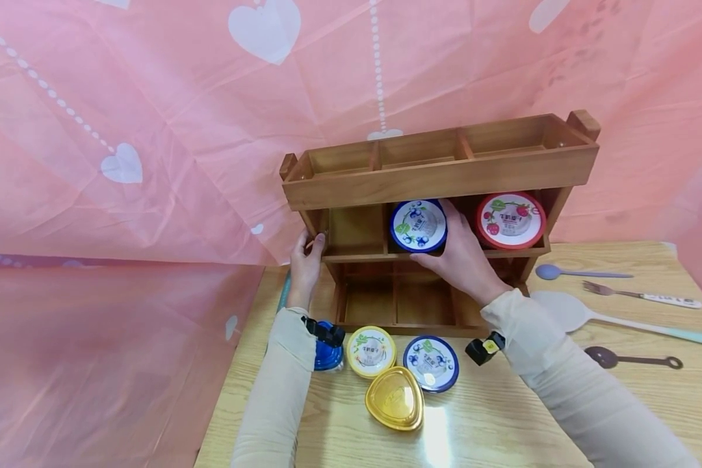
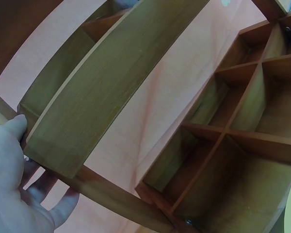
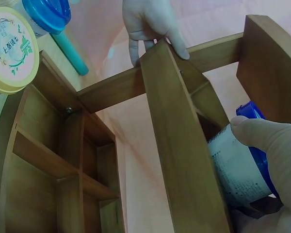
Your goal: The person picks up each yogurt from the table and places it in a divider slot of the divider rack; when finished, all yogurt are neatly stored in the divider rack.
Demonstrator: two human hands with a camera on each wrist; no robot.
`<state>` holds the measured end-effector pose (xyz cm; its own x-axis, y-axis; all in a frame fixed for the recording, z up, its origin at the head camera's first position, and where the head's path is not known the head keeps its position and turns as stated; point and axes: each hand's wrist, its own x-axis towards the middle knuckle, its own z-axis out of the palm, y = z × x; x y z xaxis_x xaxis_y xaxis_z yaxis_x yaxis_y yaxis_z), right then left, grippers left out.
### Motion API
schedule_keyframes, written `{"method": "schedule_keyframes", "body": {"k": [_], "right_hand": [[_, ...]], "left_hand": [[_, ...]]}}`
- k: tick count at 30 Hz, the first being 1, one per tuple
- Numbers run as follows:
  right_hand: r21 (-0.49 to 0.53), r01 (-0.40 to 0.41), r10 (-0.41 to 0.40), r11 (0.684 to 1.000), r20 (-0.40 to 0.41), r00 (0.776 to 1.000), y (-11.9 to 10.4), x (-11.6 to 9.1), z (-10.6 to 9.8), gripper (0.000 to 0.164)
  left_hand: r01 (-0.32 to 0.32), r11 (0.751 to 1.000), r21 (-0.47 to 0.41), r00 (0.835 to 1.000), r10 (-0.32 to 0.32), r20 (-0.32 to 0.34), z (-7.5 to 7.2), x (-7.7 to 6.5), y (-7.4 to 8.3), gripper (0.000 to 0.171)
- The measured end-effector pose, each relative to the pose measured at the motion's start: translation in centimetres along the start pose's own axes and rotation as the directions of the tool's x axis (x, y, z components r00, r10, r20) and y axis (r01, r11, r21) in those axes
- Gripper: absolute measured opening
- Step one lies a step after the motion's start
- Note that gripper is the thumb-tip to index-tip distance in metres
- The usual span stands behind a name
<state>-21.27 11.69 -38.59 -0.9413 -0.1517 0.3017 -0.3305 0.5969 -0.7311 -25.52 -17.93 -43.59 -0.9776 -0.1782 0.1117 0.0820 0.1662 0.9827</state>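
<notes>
In my head view the left hand's (image 1: 307, 260) fingertips are out of sight behind the end of the wooden shelf (image 1: 439, 183); the left wrist view shows them curled round its side rail, thumb over the edge. I have the right hand (image 1: 467, 253) spread wide around a blue-lidded tub (image 1: 418, 225), gripping it at the middle tier's centre compartment. The far ends of those fingers are hidden, and I can't tell whether the tub rests on the board. Just right of the right fingers, a red-lidded tub (image 1: 511, 220) fills the end compartment. Below them, my right forearm covers part of the bottom tier. Nearer me than both hands stand a yellow-lidded tub (image 1: 371, 351), a second blue-lidded tub (image 1: 431, 364) and a gold-lidded tub (image 1: 394, 398). Below the left fingers, a wrist camera (image 1: 329, 334) partly blocks a blue-topped container (image 1: 326, 357).
</notes>
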Motion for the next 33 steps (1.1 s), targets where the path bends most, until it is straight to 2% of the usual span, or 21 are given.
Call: {"method": "schedule_keyframes", "body": {"k": [7,21,33], "right_hand": [[-0.017,-0.03,0.031,0.999,0.013,0.999,0.1,0.2,0.4,0.108],[-0.044,-0.04,0.041,0.998,0.019,0.999,-0.3,-0.3,0.4,0.109],[-0.095,-0.031,0.033,0.995,0.022,0.999,-2.2,-2.6,-1.2,0.106]], "left_hand": [[-0.012,1.0,-0.007,1.0,0.012,-0.002,0.0,0.0,0.0,0.046],[-0.013,1.0,0.012,1.0,0.013,-0.009,0.0,0.0,0.0,0.045],[-0.008,1.0,-0.001,1.0,0.008,-0.008,0.0,0.1,-0.1,0.045]]}}
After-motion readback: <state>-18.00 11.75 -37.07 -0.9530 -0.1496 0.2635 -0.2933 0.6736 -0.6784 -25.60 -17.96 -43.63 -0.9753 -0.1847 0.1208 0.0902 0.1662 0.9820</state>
